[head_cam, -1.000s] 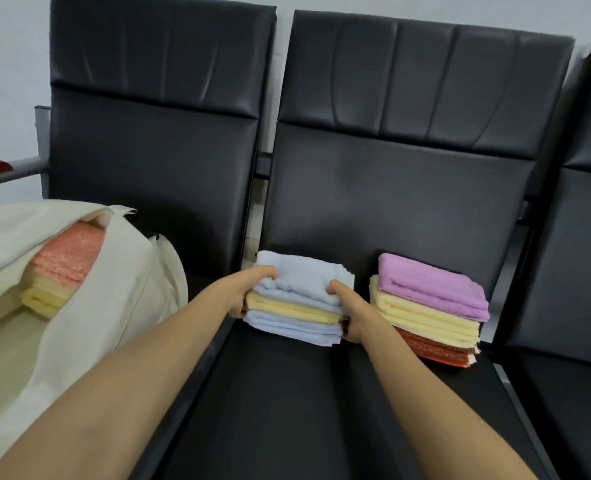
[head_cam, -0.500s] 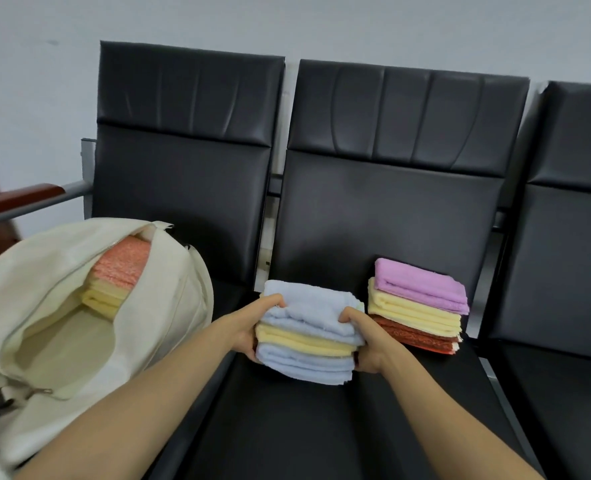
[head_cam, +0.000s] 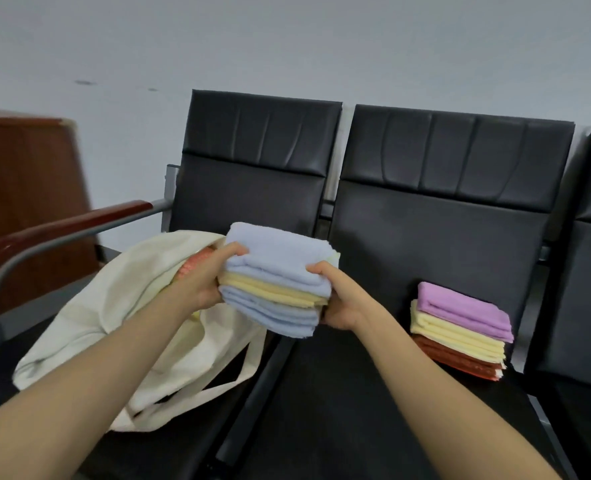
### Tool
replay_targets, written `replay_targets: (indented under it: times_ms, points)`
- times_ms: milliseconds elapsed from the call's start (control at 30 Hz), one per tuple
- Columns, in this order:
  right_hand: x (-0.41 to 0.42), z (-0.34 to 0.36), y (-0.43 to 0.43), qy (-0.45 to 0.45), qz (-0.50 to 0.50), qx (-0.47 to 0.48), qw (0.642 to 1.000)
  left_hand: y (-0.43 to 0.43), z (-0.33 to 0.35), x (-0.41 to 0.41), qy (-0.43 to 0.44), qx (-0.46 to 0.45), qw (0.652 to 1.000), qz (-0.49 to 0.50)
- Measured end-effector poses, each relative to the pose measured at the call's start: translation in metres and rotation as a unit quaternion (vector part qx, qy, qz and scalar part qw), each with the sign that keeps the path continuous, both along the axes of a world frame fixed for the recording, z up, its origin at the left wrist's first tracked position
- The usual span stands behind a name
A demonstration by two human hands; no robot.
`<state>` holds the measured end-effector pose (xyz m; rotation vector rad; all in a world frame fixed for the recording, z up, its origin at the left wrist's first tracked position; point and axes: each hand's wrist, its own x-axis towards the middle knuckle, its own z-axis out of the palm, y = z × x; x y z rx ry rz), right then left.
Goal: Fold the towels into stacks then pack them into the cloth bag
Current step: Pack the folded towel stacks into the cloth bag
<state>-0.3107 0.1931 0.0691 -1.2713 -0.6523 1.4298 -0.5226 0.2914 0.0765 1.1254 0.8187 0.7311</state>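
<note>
A folded stack of blue and yellow towels [head_cam: 280,278] hangs in the air between both hands, above the gap between two seats. My left hand [head_cam: 205,284] grips its left side and my right hand [head_cam: 339,299] grips its right side, thumbs on top. Just left of the stack lies the cream cloth bag [head_cam: 114,317] on the left seat; its mouth faces the stack, and a pink towel [head_cam: 197,263] shows inside behind my left hand. A second stack, purple over yellow over red towels [head_cam: 460,330], rests on the middle seat against the backrest.
Three black padded seats [head_cam: 356,393] stand in a row against a grey wall. A metal armrest with a wooden top [head_cam: 62,230] borders the left seat. A brown wooden panel [head_cam: 24,188] stands at the far left. The bag's strap [head_cam: 249,362] loops over the seat edge.
Both hands have lifted the blue and yellow stack off the middle seat and carried it left toward the bag's mouth. The view has swung left and up.
</note>
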Motion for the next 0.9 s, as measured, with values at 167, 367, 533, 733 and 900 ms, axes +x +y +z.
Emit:
replay_targets:
  times_ms: [167,367,533,733,900]
  points:
    - [-0.082,0.006,0.038,0.02,0.042,0.007,0.999,0.017,-0.006,-0.067,-0.042,-0.011,0.988,0.149]
    - [-0.143,-0.024,0.083,-0.006,0.049,-0.041,0.998,0.031,-0.039,-0.098,-0.06,-0.045,0.963,0.258]
    - [-0.154,-0.061,0.091,-0.052,0.015,-0.092,0.994,0.04,-0.079,-0.099,-0.042,-0.101,0.951,0.29]
    - [-0.16,-0.095,0.106,-0.066,-0.053,-0.115,0.99,0.043,-0.097,-0.103,0.173,-0.062,0.957,0.224]
    - [-0.167,-0.102,0.122,-0.044,-0.071,-0.102,0.991,0.052,-0.076,-0.125,0.462,0.328,0.784,0.254]
